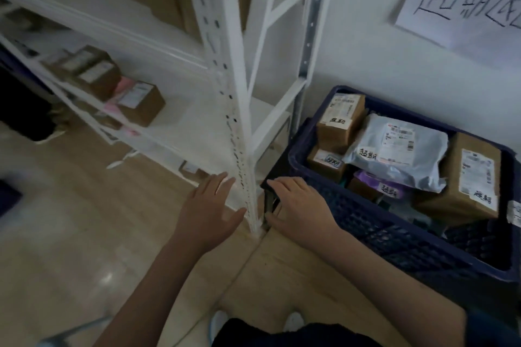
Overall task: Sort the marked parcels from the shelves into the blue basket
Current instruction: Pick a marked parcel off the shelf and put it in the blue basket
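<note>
The blue basket (375,229) stands on the floor at the right and holds several marked parcels: brown boxes (341,121) and a grey mailer bag (400,146) with handwritten labels. The white shelves (174,127) at the left carry brown boxes (141,103) and a pink parcel. My left hand (208,217) is open, fingers spread, just left of the shelf's front post (239,149). My right hand (298,211) is open too, hovering by the basket's near left corner. Neither hand holds anything.
A paper sign (465,0) with handwriting hangs on the white wall above the basket. More boxes (93,70) sit further left on the shelf, and a small parcel (191,169) lies under the lowest shelf. Wooden floor and my shoes show below.
</note>
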